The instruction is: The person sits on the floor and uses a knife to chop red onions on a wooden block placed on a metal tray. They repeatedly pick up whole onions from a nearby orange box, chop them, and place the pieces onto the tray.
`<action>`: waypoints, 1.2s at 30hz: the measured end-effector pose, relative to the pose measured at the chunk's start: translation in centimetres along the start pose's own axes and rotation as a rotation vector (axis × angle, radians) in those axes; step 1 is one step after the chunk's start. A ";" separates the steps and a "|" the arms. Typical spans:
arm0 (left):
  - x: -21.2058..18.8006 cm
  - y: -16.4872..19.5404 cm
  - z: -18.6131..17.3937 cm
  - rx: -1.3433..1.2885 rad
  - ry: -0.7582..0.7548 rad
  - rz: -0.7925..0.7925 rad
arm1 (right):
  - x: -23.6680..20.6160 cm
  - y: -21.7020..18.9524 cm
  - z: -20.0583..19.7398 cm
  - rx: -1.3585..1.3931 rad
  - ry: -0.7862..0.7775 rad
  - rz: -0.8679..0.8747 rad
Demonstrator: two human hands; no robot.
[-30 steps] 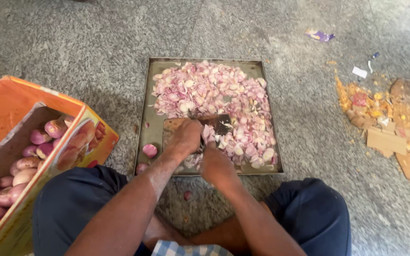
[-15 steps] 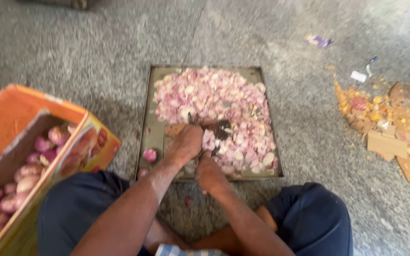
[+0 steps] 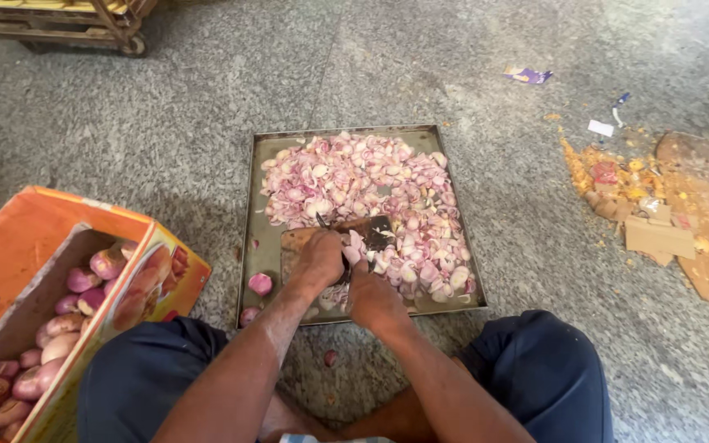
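Near the front edge of the metal tray (image 3: 252, 205), the left hand (image 3: 319, 258) grips the knife (image 3: 373, 232), blade pointing right; the right hand (image 3: 373, 299) pinches an onion piece (image 3: 356, 246) just beside the blade.

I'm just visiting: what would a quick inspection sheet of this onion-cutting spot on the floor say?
Surface: grey speckled stone floor, with a square metal tray lying on it.
Job's things: pile of sliced pink onion pieces in the tray; dark blade over a brown wooden board.
Clutter: orange cardboard box of peeled whole onions; torn cardboard and yellow scraps.
Hands: left hand and right hand close together at the blade; fingers hidden.
Cables: nothing seen.
Surroundings: wooden cart at the top left.
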State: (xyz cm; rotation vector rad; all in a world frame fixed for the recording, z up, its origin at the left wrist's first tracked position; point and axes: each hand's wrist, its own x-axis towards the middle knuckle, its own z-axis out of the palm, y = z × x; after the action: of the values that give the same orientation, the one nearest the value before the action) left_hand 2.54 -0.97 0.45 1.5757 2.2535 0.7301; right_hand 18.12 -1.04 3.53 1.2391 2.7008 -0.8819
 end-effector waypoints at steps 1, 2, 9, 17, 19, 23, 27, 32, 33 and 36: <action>0.0 0.0 0.0 0.032 -0.011 -0.020 | -0.3 0.0 0.1 0.006 -0.010 0.011; 0.1 0.0 0.0 0.034 -0.012 -0.026 | -0.5 -0.1 0.2 0.023 -0.044 0.054; -0.1 1.1 -2.2 0.071 -0.148 -0.025 | 1.2 -0.4 0.1 -0.003 -0.014 0.032; -0.6 1.3 -9.4 0.174 -0.073 -0.329 | -1.1 5.2 4.6 -0.130 0.165 -0.141; -0.8 1.6 -9.3 0.226 -0.176 -0.380 | 0.7 6.8 2.8 -0.135 0.106 -0.001; -0.4 1.4 -6.9 0.216 -0.352 -0.411 | 1.8 9.3 -1.1 -0.116 0.217 0.059; 0.0 -0.1 -4.9 0.337 -0.360 -0.301 | -0.6 9.7 -0.5 -0.125 0.177 0.144; -0.4 -1.3 -5.3 0.352 -0.413 -0.240 | -0.6 10.2 1.0 -0.085 0.273 0.074; -0.3 -1.5 -5.6 0.260 -0.393 -0.339 | -0.3 10.6 1.0 -0.028 0.270 0.081; -0.3 -3.4 -6.4 0.279 -0.316 -0.505 | -0.2 11.7 1.3 0.088 0.267 0.021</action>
State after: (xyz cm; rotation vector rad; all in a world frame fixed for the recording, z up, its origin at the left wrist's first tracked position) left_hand -3.29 -3.65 3.77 1.0450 2.4221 0.0302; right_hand 26.27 4.25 -3.06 1.5002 2.8705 -0.9010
